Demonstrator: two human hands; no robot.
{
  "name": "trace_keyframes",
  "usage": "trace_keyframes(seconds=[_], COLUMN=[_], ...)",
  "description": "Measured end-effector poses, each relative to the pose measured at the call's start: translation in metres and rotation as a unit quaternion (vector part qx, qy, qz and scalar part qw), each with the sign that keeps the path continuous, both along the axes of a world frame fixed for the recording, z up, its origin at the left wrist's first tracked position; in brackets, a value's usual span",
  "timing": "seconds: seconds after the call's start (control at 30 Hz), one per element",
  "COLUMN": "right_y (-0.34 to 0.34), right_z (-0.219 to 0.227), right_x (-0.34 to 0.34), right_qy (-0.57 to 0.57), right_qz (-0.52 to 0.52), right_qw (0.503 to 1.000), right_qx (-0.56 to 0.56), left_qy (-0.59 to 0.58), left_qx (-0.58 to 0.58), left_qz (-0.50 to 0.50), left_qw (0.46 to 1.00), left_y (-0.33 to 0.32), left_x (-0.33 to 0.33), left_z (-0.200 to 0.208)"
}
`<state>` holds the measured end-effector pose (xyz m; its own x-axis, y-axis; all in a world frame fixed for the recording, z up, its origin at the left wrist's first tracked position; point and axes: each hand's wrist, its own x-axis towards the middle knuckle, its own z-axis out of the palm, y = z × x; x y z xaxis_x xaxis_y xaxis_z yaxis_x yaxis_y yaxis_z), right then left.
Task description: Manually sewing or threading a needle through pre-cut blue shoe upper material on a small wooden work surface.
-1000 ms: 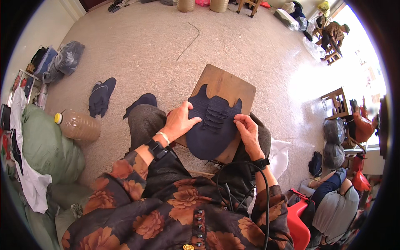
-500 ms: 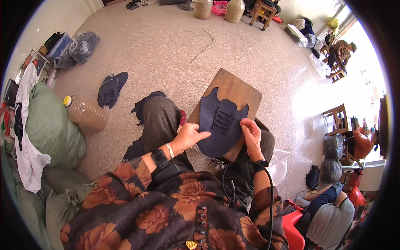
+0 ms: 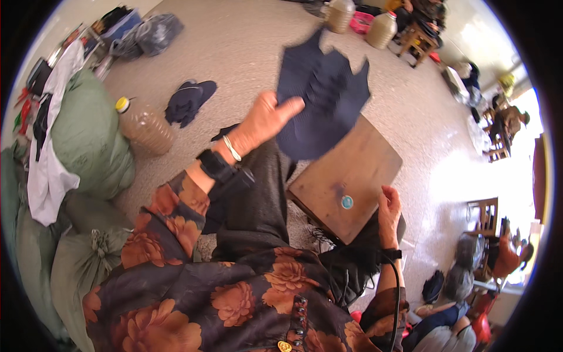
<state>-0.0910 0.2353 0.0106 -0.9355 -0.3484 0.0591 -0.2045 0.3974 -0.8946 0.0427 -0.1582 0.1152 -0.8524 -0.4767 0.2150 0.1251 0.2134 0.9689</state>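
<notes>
My left hand (image 3: 264, 120) holds a dark navy shoe upper (image 3: 319, 111) up by its left edge, thumb on top. The upper is flat with a rounded end toward me, jagged tips at the far end and a row of raised strips across its middle. It hangs above the far left part of a small wooden stool (image 3: 358, 170) standing between my knees. My right hand (image 3: 389, 212) is apart from the upper, at the stool's right edge. Its fingers are curled together; whether anything small is in them is too blurred to tell.
A dark pile of similar pieces (image 3: 189, 101) lies on the floor at the left, near a big plastic jug (image 3: 145, 128) with a yellow cap and a stuffed green sack (image 3: 88, 135). A round blue sticker (image 3: 347, 202) marks the stool top. People sit farther off at the right.
My left hand has lifted the upper off the stool and carried it away from me. My right hand has let go of its edge and moved right. The view has shifted.
</notes>
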Motion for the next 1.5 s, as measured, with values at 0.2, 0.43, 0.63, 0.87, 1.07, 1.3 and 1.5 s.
trace_keyframes(seconds=[0.2,0.43,0.63,0.87,1.07,1.3,1.5], right_y=[-0.016,-0.054,-0.062,-0.065,-0.069,-0.075,-0.073], right_z=[0.002,0.005,0.007,0.009,0.013,0.013,0.012], right_x=[-0.019,-0.033,-0.023,-0.021,-0.025,-0.026,-0.024], right_qy=[0.119,0.132,0.147,0.159,0.131,0.135,0.133], right_qz=[0.106,0.131,0.138,0.131,0.129,0.128,0.124], right_qw=[0.970,0.959,0.950,0.938,0.940,0.928,0.923], right_qx=[0.186,0.213,0.240,0.280,0.288,0.323,0.340], left_qy=[-0.112,-0.296,-0.361,-0.211,-0.146,0.030,-0.073], left_qx=[0.019,0.114,0.275,0.488,0.615,0.727,0.766], left_qz=[0.146,0.165,0.244,0.469,0.429,0.314,0.400], left_qw=[0.983,0.934,0.857,0.706,0.645,0.609,0.498], left_y=[-0.109,-0.151,-0.155,-0.161,-0.151,-0.130,-0.098], left_x=[0.032,0.079,0.115,0.159,0.162,0.083,0.027], left_z=[-0.034,-0.177,-0.250,-0.316,-0.344,-0.397,-0.455])
